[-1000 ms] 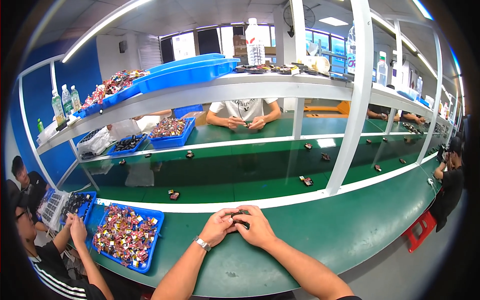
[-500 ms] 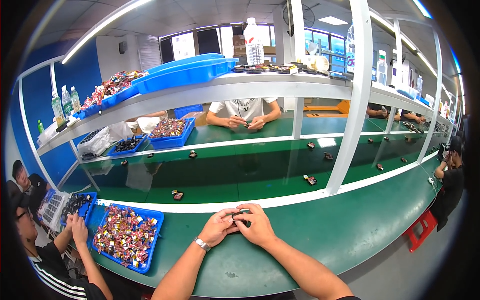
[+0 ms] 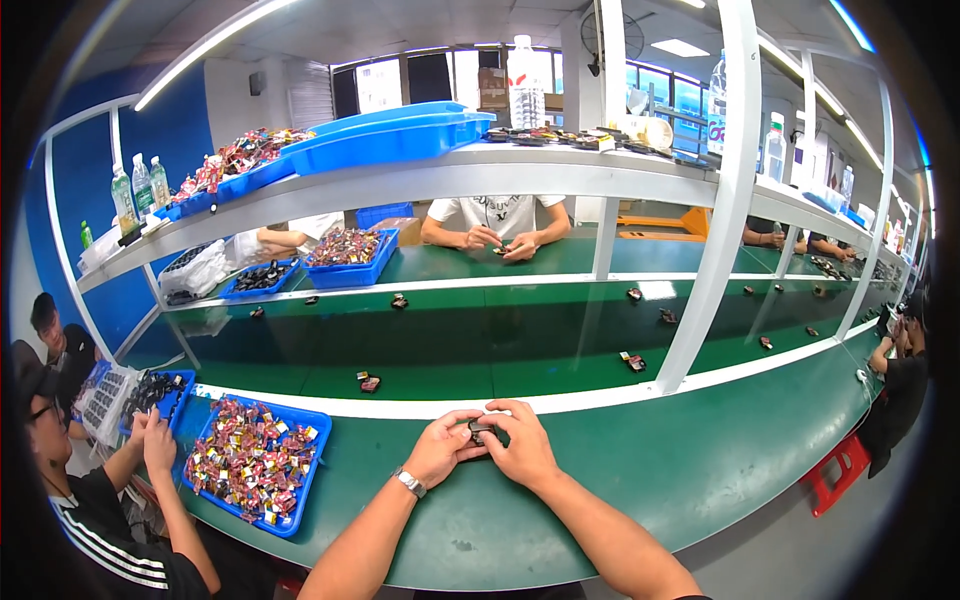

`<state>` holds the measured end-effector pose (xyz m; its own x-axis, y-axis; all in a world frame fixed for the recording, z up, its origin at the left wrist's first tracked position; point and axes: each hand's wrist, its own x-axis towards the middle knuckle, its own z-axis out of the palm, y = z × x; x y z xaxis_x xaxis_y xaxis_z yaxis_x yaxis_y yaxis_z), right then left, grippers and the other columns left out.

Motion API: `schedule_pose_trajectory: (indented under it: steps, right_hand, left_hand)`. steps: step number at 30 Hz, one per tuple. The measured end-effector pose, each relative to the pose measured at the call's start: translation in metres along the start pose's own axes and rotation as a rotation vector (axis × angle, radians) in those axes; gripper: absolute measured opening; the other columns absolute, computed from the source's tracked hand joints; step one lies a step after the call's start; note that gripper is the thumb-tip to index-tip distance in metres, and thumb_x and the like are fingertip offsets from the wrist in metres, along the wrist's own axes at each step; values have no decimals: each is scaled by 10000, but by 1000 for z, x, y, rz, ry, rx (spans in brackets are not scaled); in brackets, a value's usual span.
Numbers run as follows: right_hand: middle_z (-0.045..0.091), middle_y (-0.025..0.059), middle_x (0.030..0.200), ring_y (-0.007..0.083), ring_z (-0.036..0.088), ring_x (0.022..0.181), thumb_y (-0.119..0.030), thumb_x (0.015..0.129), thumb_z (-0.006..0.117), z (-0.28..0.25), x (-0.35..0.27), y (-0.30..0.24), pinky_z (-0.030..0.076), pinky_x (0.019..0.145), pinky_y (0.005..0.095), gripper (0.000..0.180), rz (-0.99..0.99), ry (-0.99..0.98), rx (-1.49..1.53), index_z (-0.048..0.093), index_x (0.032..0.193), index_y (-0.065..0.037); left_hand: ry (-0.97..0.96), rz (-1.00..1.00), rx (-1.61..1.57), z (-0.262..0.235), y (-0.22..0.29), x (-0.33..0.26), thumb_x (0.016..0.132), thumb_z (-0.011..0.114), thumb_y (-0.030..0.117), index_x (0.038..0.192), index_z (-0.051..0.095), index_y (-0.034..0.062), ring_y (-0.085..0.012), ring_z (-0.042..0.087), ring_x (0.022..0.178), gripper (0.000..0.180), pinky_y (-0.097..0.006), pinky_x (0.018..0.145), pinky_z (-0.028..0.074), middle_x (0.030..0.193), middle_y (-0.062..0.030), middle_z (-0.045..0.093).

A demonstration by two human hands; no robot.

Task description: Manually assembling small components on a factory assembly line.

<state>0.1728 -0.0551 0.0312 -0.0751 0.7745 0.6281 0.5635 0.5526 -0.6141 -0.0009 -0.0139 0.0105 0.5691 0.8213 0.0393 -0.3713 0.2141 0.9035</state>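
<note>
Factory line indoors, ceiling lights on, green worktop (image 3: 640, 480) on the near side with a white rail (image 3: 430, 407) along its back edge. Using the blue parts tray (image 3: 323, 430) as reference; it sits on the worktop, heaped with small red, yellow and white pieces (image 3: 245, 460).

Small black part (image 3: 482, 431): right of the parts tray, well apart from it, just on the near side of the rail. Both hands are on it. Left hand (image 3: 446, 446), the one nearer the tray, has a narrow grip on the part's near side, metal-band watch (image 3: 409, 482) on that wrist. Right hand (image 3: 518, 446), farther from the tray, has fingers curled over the part, grip narrow too. Fingers hide most of it, so can't tell its exact shape.

Left of the parts tray: a co-worker's hands (image 3: 152, 440) close together, item between them too small to tell. Just behind those, at the tray's far-left corner, a blue tray of black pieces (image 3: 158, 392).

Beyond the parts tray, past the rail: dark green strip (image 3: 500, 345) with scattered small red-and-black assemblies (image 3: 633, 362). Farther beyond and to its right, another co-worker in a white shirt (image 3: 490, 212), hands together. Raised shelf (image 3: 470, 172) above the strip carries stacked blue trays (image 3: 400, 140) and bottles.
</note>
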Motion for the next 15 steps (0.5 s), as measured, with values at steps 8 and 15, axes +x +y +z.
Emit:
schedule_pose_trajectory:
  steps: [8, 15]
  right_hand:
    - [590, 67, 956, 224, 616, 838, -7, 727, 710, 1, 2, 6, 543, 694, 315, 167, -134, 43, -121, 702, 880, -75]
    - [600, 51, 934, 225, 617, 867, -29, 733, 718, -5, 4, 1, 547, 698, 334, 162, -181, -9, -197, 702, 884, -85]
  left_hand:
    - [7, -44, 46, 3, 2, 0, 995, 423, 36, 1314, 485, 31, -164, 606, 1058, 326, -382, 1011, 512, 1151, -82, 588]
    - [-21, -32, 29, 3, 2, 0, 997, 482, 89, 1315, 480, 31, -195, 600, 1115, 323, -381, 994, 517, 1161, -88, 589]
